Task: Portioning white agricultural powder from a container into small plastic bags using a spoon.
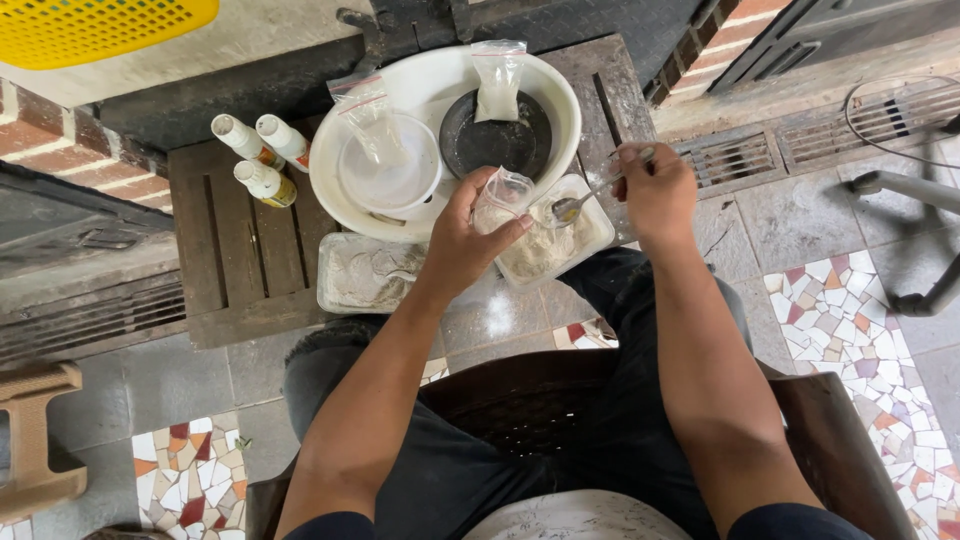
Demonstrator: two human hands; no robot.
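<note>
Pinching a small clear bag (502, 192) at its open mouth with the left hand (462, 245), just in front of the white basin (340, 190); thin, limp, light film, probably best gripped at the rim. Gripping a spoon (585, 197) in the closed right hand (655, 190), tip just beside the bag, over a powder tray (598, 238).

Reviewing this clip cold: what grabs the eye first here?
At centre, the left hand holds a small clear bag open while the right hand brings a spoon of pale powder to it. Behind them a big white basin sits on a dark wooden pallet.
</note>
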